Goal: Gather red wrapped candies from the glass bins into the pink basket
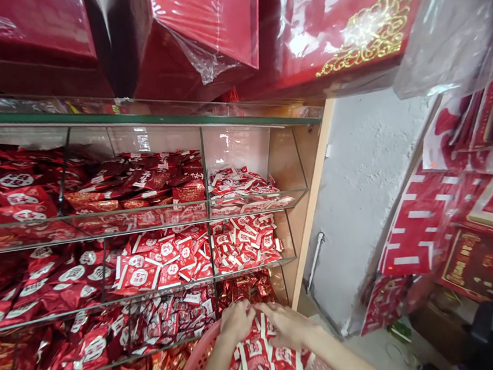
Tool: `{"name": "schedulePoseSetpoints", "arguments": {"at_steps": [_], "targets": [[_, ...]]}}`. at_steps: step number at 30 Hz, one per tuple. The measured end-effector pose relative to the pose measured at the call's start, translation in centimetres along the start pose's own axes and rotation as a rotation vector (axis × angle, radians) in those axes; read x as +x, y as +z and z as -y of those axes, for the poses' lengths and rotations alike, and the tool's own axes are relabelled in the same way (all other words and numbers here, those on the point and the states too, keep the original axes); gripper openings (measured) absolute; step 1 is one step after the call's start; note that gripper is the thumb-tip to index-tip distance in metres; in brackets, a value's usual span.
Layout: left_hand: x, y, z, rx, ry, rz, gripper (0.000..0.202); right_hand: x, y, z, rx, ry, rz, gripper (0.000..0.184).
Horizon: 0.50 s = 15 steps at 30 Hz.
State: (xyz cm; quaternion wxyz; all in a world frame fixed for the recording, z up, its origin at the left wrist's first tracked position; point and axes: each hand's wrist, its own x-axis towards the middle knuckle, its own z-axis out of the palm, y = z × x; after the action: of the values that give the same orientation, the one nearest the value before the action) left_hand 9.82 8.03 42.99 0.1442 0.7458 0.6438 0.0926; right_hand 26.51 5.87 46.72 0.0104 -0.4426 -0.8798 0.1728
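Observation:
A pink basket [194,361] stands low in front of me, filled with small red-and-white packets [251,350], some of which look joined in strips. My left hand [237,321] is at the basket's far side with its fingers curled around the upper packets. Close beside it, my right hand [284,325] is bent over the same packets, its fingers curled in against them. My fingertips are partly hidden, and the two hands almost meet. Just beyond them, dark red packets [245,287] lie in a low shelf compartment.
Glass-fronted shelves [208,212] hold many red packets, split by clear dividers. Plastic-wrapped red boxes [205,26] sit above on a glass shelf [144,122]. At right are a pale wall [355,180], hanging red decorations [420,226] and a brown carton [439,329].

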Motion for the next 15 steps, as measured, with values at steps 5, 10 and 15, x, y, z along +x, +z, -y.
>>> {"name": "schedulePoseSetpoints", "arguments": {"at_steps": [5, 10, 15], "targets": [[0.0, 0.0, 0.0, -0.024, 0.007, -0.002, 0.039, -1.6, -5.5, 1.9, -0.04, -0.057, -0.114, 0.025], [-0.1, 0.0, 0.1, -0.046, 0.012, 0.001, 0.05, -0.7, -13.1, 2.9, -0.16, 0.047, -0.358, 0.022], [-0.2, -0.1, 0.0, -0.058, 0.012, 0.001, 0.051, 2.4, -15.5, 2.3, -0.392, 0.355, -0.494, 0.024]]}}
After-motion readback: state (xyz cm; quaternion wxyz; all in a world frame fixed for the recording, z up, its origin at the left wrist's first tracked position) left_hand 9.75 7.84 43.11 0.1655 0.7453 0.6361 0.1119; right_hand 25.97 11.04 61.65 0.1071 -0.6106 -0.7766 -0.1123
